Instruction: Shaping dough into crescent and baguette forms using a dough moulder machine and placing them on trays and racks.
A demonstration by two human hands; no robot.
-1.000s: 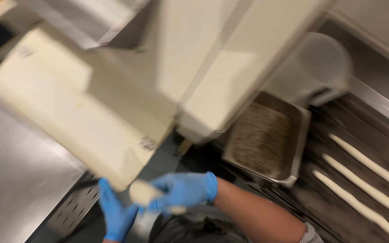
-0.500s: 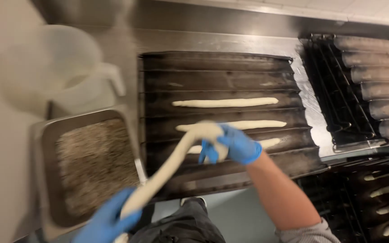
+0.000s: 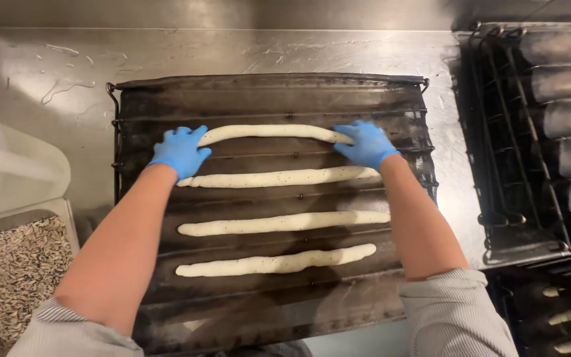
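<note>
On top of the dark fluted baking tray (image 3: 269, 99), the long dough strand (image 3: 269, 131) lies in the second channel from the back, w/ three more strands (image 3: 279, 221) in the channels nearer the person. L hand (image 3: 180, 151) and R hand (image 3: 367, 143), both in blue gloves, press flat on its two ends, fingers spread and not pinching. Risk, as I judge it: uneven pull could thin or tear the soft strand, or a wrist could dent the seeded strand (image 3: 279, 177) just beside it. Room: one bare channel behind, steel counter (image 3: 47, 73) beyond; seed pan (image 3: 14, 264) sits off left — racks (image 3: 550, 132) crowd the right edge.
</note>
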